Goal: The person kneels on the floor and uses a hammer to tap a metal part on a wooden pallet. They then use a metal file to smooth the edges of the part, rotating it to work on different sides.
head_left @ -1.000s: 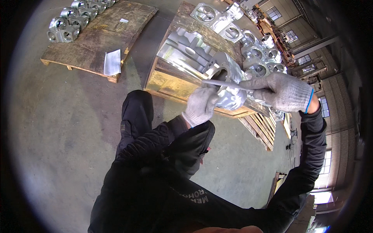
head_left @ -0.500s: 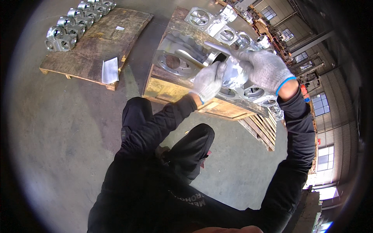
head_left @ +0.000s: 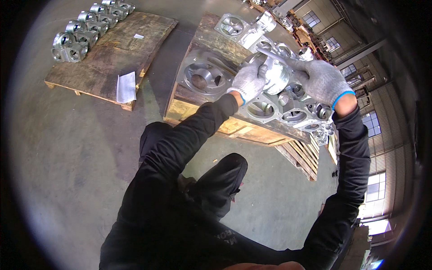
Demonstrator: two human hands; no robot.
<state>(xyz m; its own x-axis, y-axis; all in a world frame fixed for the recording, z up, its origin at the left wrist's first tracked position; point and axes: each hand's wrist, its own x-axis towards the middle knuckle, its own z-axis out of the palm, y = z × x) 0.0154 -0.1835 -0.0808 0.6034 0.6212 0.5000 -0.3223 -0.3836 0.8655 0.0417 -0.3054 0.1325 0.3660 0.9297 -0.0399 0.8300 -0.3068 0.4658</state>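
My left hand [head_left: 249, 83], in a whitish knit glove, is closed on the near left side of a shiny metal casting [head_left: 275, 80] with a round hollow body. That casting is raised over the wooden crate. My right hand [head_left: 325, 82], gloved alike with a blue cuff edge, is closed at the casting's right. From it a slim grey tool [head_left: 275, 56] reaches left across the casting's top; its exact kind cannot be made out. A flanged casting with a large round opening [head_left: 204, 77] lies on the crate left of my left hand.
Several more castings [head_left: 263, 109] crowd the wooden crate [head_left: 193, 105]. A slatted pallet [head_left: 299, 157] lies beyond its right end. At left, a low wooden pallet [head_left: 101, 67] bears a row of castings [head_left: 74, 51] and a white sheet [head_left: 126, 87]. My knees are below the crate.
The held casting has turned and shifted slightly right, uncovering the flanged casting at left. Both hands moved a little right with it, and the slim tool went along.
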